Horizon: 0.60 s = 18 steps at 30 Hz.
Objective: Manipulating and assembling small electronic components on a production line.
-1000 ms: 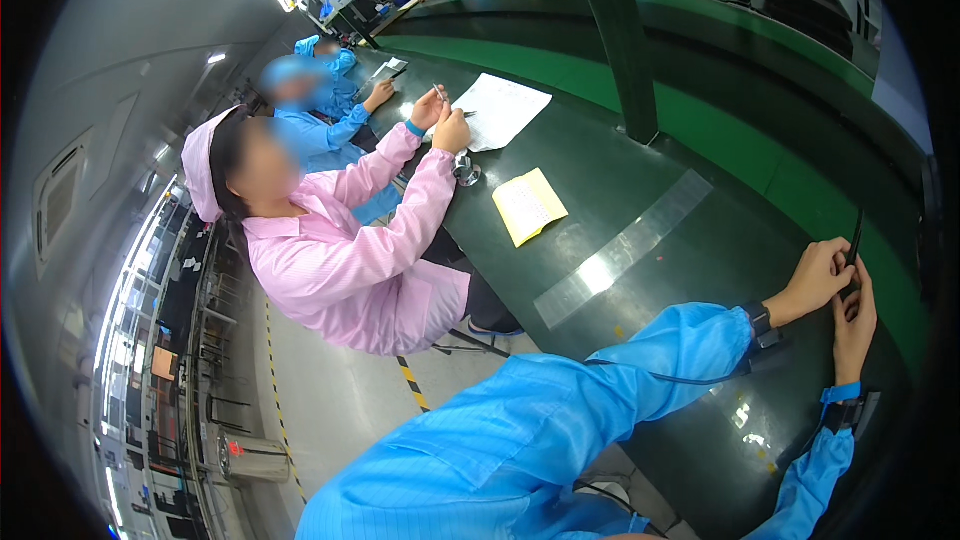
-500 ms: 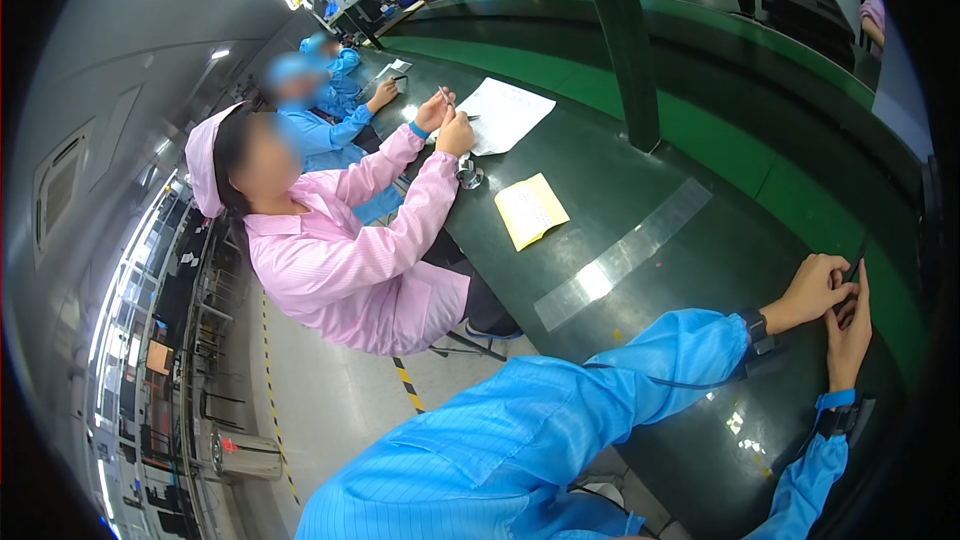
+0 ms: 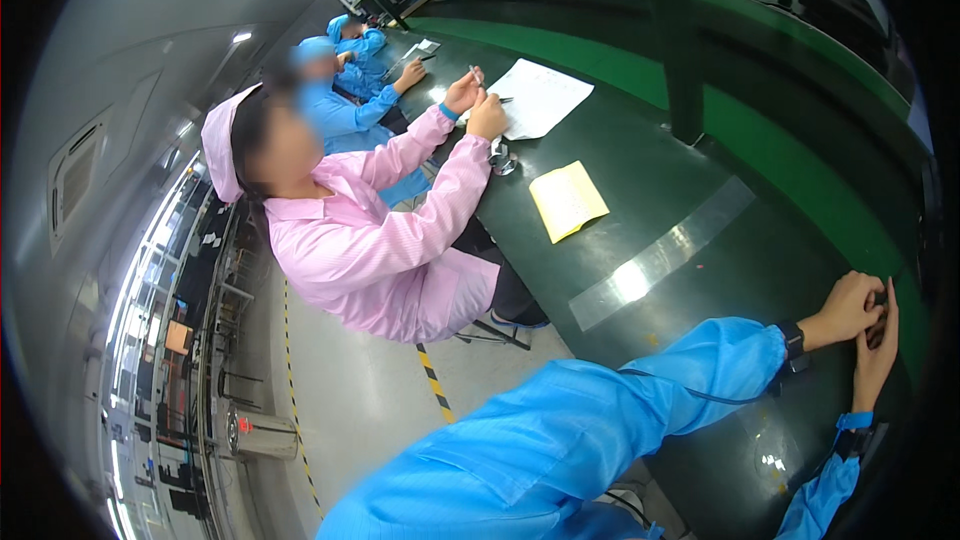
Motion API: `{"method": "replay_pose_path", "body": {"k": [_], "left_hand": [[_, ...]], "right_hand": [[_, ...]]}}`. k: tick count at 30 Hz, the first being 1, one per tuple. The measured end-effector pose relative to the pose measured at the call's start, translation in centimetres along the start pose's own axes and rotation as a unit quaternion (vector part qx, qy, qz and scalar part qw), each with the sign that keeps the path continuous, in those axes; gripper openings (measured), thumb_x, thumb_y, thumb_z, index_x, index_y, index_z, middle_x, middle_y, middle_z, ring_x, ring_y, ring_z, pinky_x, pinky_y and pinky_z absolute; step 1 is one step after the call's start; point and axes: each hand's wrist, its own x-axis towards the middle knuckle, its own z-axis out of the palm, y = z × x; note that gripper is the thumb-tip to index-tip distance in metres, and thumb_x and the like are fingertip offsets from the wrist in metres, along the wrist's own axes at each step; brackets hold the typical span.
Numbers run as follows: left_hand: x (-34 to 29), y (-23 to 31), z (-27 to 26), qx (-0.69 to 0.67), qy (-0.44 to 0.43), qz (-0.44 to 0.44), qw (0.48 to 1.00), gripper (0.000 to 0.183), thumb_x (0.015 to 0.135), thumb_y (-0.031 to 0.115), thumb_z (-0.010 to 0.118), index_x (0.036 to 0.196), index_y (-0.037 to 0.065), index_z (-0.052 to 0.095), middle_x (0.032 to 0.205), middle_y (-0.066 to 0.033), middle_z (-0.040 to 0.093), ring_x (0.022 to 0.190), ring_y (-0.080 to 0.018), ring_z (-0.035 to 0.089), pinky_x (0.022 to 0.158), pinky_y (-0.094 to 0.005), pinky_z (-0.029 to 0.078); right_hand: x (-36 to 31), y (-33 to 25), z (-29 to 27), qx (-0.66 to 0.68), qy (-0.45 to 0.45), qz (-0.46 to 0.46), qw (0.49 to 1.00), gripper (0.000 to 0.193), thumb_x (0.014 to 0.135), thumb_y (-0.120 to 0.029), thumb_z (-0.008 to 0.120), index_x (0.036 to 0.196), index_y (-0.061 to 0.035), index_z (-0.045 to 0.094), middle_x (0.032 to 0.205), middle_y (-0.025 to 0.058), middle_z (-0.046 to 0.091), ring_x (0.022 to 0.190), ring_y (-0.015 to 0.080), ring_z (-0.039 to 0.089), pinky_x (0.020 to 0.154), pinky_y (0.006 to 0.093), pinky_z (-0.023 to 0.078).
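Both of my hands are together over the green-topped table [image 3: 690,180] at the far right of the view, in blue sleeves with dark bands at the wrists. My left hand [image 3: 848,309] has its fingers bent and closed in a pinch against the other hand. My right hand [image 3: 876,358] comes up from below, one finger stretched out and the rest curled. Between the fingertips is something small and dark, mostly hidden, whose kind I cannot make out.
A person in a pink coat [image 3: 390,230] sits to the left, handling a small item over a white paper sheet [image 3: 545,100]. Between us lie a yellow paper [image 3: 568,202] and a clear tape strip [image 3: 665,255]. A dark post [image 3: 675,50] rises from the table's far side.
The view has shifted, so the table and papers sit further right in it. My hands stay together at the right; the dark thing between them shows less than before.
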Motion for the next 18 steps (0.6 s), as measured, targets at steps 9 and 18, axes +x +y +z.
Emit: {"method": "replay_pose_path", "body": {"k": [9, 18], "left_hand": [[-0.02, -1.02, 0.72, 0.033, 0.027, 0.005, 0.999, 0.018, 0.069, 0.007, 0.072, 0.065, 0.0, 0.055, 0.059, -0.0139, 0.058, 0.064, -0.0351, 0.058, 0.062, -0.0465, 0.044], [-0.14, -0.44, 0.21, 0.031, 0.003, -0.014, 0.999, 0.018, 0.07, 0.007, 0.07, 0.063, 0.001, 0.055, 0.058, -0.0136, 0.057, 0.062, -0.0342, 0.059, 0.059, -0.0457, 0.044]], "right_hand": [[0.22, 0.94, -0.52, -0.048, -0.038, 0.011, 0.998, 0.057, 0.092, 0.005, 0.058, 0.147, -0.0044, 0.046, 0.141, 0.0029, 0.055, 0.106, 0.012, 0.055, 0.087, 0.024, 0.043], [-0.05, 0.76, -0.28, -0.052, -0.022, -0.007, 0.998, 0.056, 0.091, 0.005, 0.06, 0.145, -0.0038, 0.047, 0.14, 0.0036, 0.056, 0.102, 0.0119, 0.055, 0.083, 0.023, 0.043]]}}
